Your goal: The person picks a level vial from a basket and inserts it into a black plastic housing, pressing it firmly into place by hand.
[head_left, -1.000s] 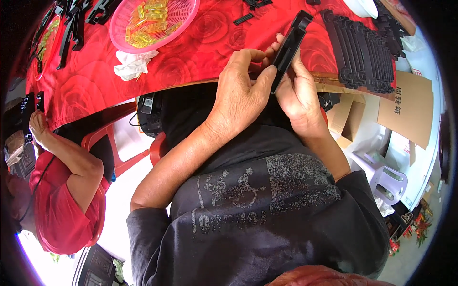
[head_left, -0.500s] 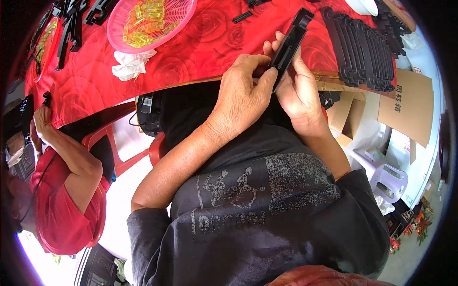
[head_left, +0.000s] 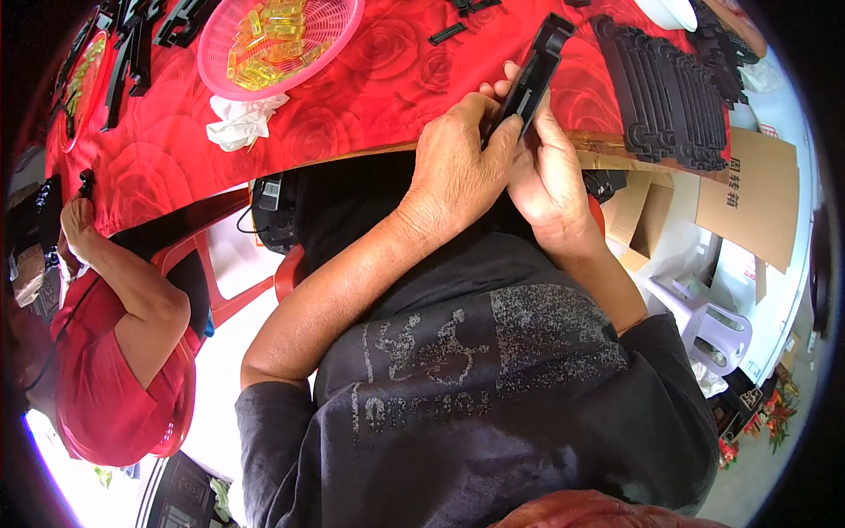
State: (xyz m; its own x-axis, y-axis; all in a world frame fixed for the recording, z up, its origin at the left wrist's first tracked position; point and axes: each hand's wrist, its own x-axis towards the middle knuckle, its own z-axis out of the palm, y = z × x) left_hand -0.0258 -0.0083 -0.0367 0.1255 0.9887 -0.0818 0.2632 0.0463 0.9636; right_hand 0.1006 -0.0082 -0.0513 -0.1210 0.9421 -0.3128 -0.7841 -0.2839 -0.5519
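Note:
A long black plastic part (head_left: 539, 70) with a channel along its length and a hooked far end is held tilted above the table's near edge. My left hand (head_left: 462, 158) is closed on its near end, the thumb pressed against the channel. Around its right side and underneath, the fingers of my right hand (head_left: 553, 176) support it, palm turned up. Some fingertips behind the part are partly hidden. Whether a smaller piece sits under my left thumb cannot be made out.
On the red rose-patterned tablecloth (head_left: 378, 53) stands a pink basket (head_left: 211, 66) of yellow clear pieces, beside a crumpled white tissue (head_left: 242, 121). Stacked black parts (head_left: 669, 97) lie at right, near a cardboard box (head_left: 748, 194). A co-worker in red (head_left: 123, 370) sits at left.
Both hands and the black part have shifted slightly to the left. My left thumb has moved a little up along the part. The co-worker leans a bit further left.

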